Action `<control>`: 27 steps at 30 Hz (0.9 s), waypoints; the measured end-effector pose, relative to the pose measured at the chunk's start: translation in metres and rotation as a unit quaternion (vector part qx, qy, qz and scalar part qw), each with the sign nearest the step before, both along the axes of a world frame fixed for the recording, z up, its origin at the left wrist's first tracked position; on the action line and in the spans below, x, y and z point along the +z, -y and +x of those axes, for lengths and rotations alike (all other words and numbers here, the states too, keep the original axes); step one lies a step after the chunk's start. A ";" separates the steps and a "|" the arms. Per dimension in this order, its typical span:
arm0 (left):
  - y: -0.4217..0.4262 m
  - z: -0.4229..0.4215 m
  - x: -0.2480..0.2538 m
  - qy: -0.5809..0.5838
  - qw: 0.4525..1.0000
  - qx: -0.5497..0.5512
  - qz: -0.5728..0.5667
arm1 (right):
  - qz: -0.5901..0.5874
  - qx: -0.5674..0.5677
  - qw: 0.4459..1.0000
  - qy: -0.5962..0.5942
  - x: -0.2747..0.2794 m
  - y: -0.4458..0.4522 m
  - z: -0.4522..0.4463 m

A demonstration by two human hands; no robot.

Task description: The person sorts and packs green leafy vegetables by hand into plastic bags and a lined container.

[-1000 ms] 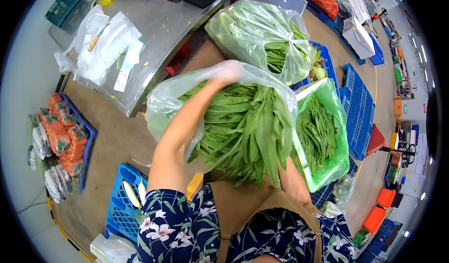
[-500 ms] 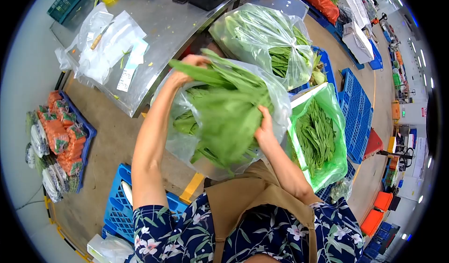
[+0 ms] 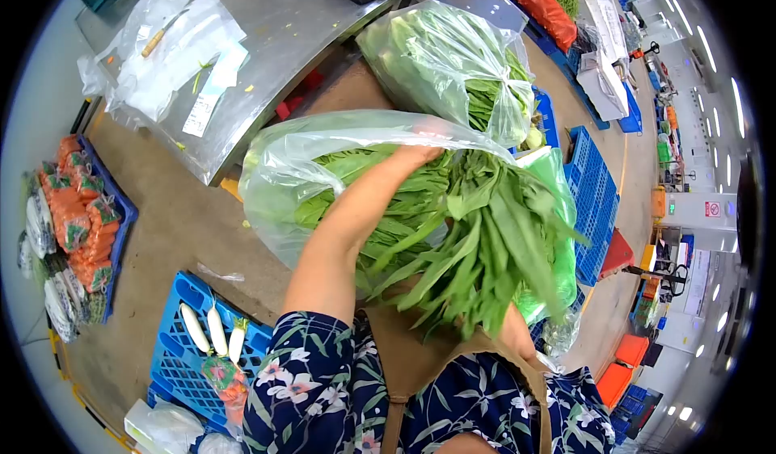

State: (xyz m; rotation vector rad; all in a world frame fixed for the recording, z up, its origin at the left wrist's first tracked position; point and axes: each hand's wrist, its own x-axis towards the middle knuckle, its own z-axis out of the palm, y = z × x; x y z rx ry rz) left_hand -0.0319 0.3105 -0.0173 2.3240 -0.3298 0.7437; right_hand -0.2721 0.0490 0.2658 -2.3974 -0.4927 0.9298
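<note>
A big clear plastic bag (image 3: 271, 183) stands open before me, with long leafy greens (image 3: 343, 167) inside. My left hand (image 3: 424, 147) is at its far rim, fingers closed and partly covered by the film, which they seem to grip. A large bunch of leafy greens (image 3: 505, 228) hangs over the right side of the bag, leaf tips towards me. My right forearm (image 3: 517, 337) goes in under this bunch, which rests on that arm's hand; the leaves hide the fingers. Behind stands a tied clear bag of greens (image 3: 436, 58).
A steel table (image 3: 283, 26) at upper left bears plastic sheets (image 3: 174, 58) and a wooden-handled knife (image 3: 153, 42). White radishes (image 3: 217, 329) lie on a blue pallet (image 3: 178, 365). A green bag-lined box (image 3: 558, 195) is at right, partly covered, beside another blue pallet (image 3: 594, 203). Bagged carrots (image 3: 85, 220) are at far left.
The bunch of greens has swung to the right and towards me, now covering my right hand. My left hand has moved right along the bag's far rim. The view has shifted slightly.
</note>
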 end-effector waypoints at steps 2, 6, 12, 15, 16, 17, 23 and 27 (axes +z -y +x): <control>0.021 0.020 -0.011 -0.023 0.999 0.028 -0.022 | -0.031 0.025 0.998 0.043 0.001 0.000 -0.003; 0.035 0.042 -0.007 -0.084 0.995 0.040 -0.044 | 0.008 -0.027 0.999 0.038 -0.016 0.006 -0.005; 0.019 0.054 0.007 -0.175 0.984 -0.023 -0.033 | 0.070 -0.041 0.996 -0.030 -0.013 0.016 -0.005; 0.006 0.058 0.010 -0.205 0.977 -0.048 -0.034 | 0.188 -0.176 0.950 -0.175 -0.022 0.014 0.005; 0.002 0.059 0.013 -0.214 0.975 -0.056 -0.035 | 0.261 -0.260 0.894 -0.255 -0.032 0.013 0.011; -0.004 0.061 0.015 -0.225 0.971 -0.068 -0.036 | 0.329 -0.338 0.821 -0.323 -0.045 0.006 0.020; -0.026 0.032 0.052 -0.313 0.936 -0.159 -0.020 | 0.521 -0.518 0.513 -0.443 -0.136 -0.084 0.101; -0.064 -0.013 0.121 -0.407 0.886 -0.223 -0.017 | 0.493 -0.531 0.565 -0.395 -0.170 -0.126 0.124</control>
